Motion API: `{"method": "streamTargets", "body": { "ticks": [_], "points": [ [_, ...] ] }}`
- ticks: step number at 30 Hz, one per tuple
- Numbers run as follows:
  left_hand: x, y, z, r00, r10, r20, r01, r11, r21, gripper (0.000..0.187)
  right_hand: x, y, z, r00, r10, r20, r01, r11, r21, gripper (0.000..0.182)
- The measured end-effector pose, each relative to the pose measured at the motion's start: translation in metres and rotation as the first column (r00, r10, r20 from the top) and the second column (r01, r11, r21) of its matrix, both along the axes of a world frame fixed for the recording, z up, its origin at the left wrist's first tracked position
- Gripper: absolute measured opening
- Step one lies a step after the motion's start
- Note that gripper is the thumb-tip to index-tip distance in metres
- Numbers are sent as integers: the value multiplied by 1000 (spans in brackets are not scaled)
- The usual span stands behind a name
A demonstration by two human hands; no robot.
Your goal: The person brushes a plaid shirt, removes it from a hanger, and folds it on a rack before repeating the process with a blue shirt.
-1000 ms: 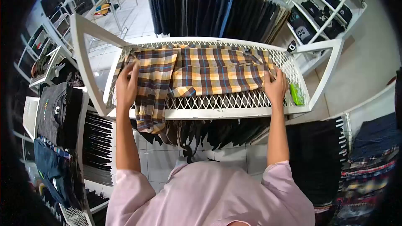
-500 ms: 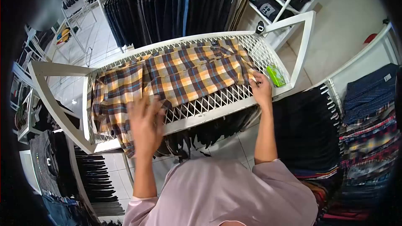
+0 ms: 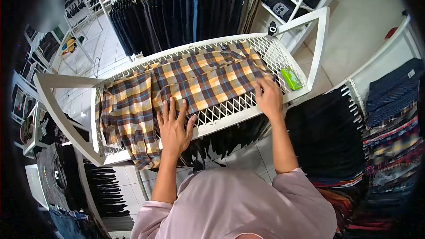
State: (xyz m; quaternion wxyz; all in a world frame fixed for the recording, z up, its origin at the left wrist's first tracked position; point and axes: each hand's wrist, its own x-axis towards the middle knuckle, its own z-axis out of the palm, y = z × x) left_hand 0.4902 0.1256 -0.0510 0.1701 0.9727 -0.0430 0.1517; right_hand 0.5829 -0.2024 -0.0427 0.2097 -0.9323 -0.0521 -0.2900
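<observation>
A plaid shirt (image 3: 208,84) in yellow, brown and white with thin blue lines lies folded lengthwise on a white metal mesh rack (image 3: 221,121). One part of it hangs over the rack's front edge at the left. My left hand (image 3: 173,126) rests flat on the shirt's near edge, fingers spread. At the shirt's right end is my right hand (image 3: 269,97), its thumb apart from its slightly blurred fingers, touching or just over the fabric. A small green packet (image 3: 291,79) lies on the mesh to the right of that hand.
Behind the rack hangs a row of dark trousers (image 3: 177,17). A black watch-like item (image 3: 272,28) sits at the rack's far right corner. More black garments (image 3: 327,137) and folded plaid clothes (image 3: 392,150) are at the right. Dark clothes (image 3: 106,190) hang at the lower left.
My left hand has moved right along the shirt's near edge and now lies flat. My right hand has shifted slightly left and lower, its fingers spreading from the shirt's corner.
</observation>
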Motion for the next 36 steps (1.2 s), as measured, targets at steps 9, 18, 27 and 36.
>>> {"method": "streamTargets", "body": {
  "ticks": [9,18,27,36],
  "points": [
    [-96,52,18,777,499,382,-278,818,-503,35,-69,109,7,939,342,-31,-296,852,433,18],
    [-158,95,-34,842,461,-281,-399,182,-899,29,-136,204,-12,398,851,-343,-607,525,597,27],
    [-135,42,-3,991,13,-132,-132,-9,-991,20,-143,215,-15,427,901,-76,72,49,996,32],
    [-10,173,34,879,394,266,-400,916,-37,74,19,240,97,568,816,106,-283,73,956,31]
  ]
}}
